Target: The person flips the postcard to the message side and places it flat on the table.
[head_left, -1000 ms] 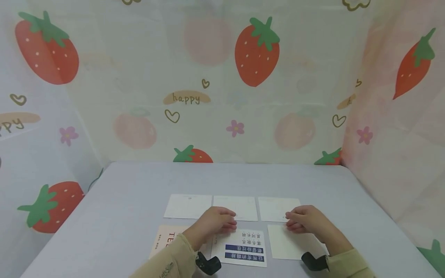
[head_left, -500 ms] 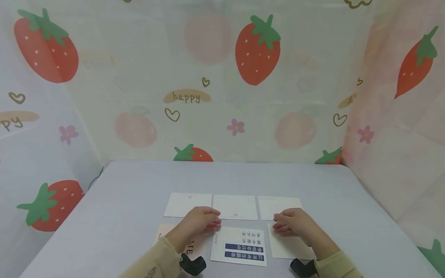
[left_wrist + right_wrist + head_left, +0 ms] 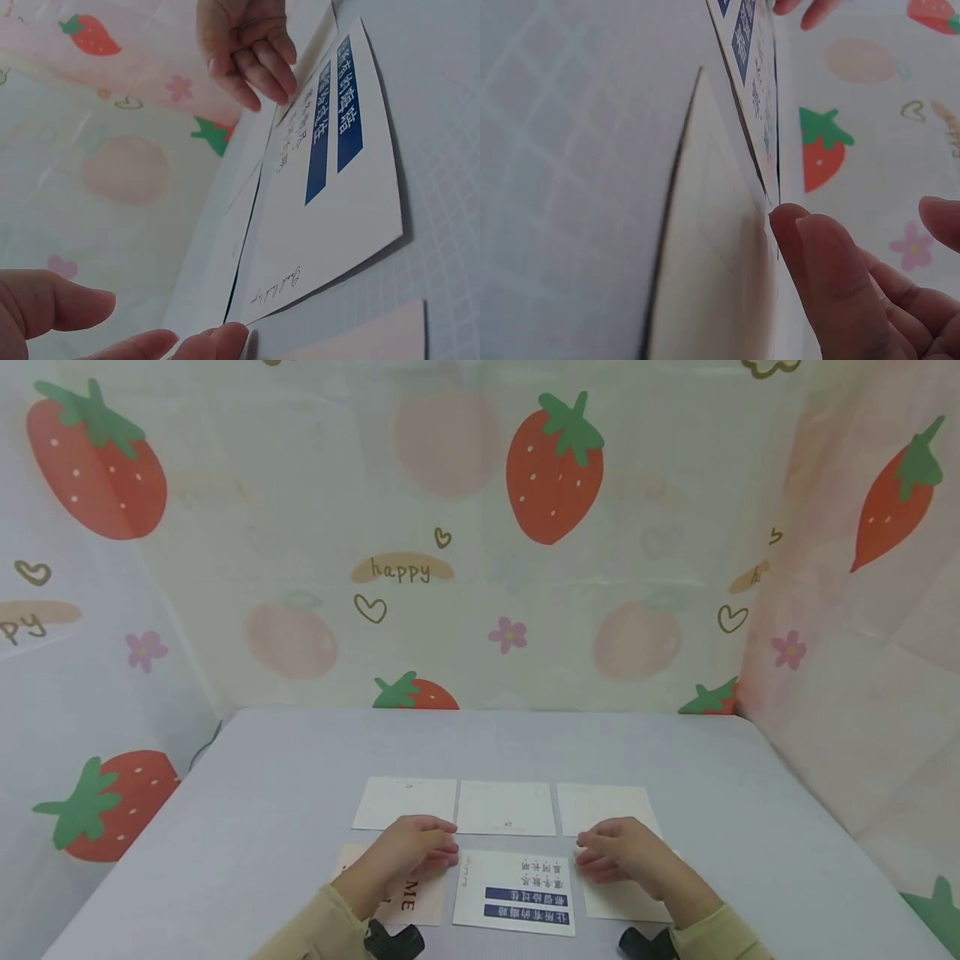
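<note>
My left hand (image 3: 411,858) is over the peach card (image 3: 423,902) with dark lettering, fingertips close to the left edge of the white card with blue text bars (image 3: 517,906). Whether they touch it I cannot tell. In the left wrist view the left thumb (image 3: 82,306) stands apart from the fingers. Above the plain cream card (image 3: 622,902) is my right hand (image 3: 626,860), its fingertips beside the blue-barred card's upper right corner. Nothing shows between the fingers of either hand. Each hand covers part of the card below it.
Behind these cards lies a row of white cards: left (image 3: 405,802), middle (image 3: 506,807) and right (image 3: 600,802). The pale table (image 3: 262,777) carries them all. Strawberry-printed curtains (image 3: 465,635) enclose its back and sides.
The left hand has moved left, from above the blue-barred card to its left edge. The right hand has shifted left and slightly nearer. The cards show little or no movement.
</note>
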### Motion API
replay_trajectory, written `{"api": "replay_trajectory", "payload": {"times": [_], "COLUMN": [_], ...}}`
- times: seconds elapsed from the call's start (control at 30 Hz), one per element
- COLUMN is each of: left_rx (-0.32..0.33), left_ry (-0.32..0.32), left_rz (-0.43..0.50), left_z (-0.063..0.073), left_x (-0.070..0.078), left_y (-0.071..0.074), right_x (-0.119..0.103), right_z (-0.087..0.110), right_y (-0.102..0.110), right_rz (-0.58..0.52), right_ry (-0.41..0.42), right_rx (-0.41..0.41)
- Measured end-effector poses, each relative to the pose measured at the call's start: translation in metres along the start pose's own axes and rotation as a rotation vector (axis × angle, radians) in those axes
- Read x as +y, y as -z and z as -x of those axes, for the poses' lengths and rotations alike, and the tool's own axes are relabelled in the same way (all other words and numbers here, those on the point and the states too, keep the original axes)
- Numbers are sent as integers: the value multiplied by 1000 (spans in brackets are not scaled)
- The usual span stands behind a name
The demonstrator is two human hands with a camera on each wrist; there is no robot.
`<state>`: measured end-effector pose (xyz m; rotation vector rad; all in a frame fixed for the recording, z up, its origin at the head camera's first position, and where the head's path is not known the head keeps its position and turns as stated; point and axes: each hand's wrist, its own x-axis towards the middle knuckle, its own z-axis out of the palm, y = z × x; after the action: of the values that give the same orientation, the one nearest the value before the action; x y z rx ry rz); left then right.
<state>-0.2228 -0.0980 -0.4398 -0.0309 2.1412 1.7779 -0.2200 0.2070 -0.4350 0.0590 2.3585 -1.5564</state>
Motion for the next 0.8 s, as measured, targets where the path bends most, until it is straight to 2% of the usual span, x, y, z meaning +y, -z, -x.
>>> {"api": "replay_trajectory", "payload": {"times": [0.27,0.6,0.8], "left_rx": [-29,-47,-42], "left_ry": [-3,50,88], "left_rz": [12,81,121], "left_z": [3,5,4], "left_x": [-5,-6,-5], "left_y": [4,4,3], "right_x": [2,4,4], "right_z": [1,4,3], "right_y": [-1,-1,-3], "right_rz": [5,-51,-72], "right_ry": [6,16,18], "right_rx": [-42,-127,-136]}}
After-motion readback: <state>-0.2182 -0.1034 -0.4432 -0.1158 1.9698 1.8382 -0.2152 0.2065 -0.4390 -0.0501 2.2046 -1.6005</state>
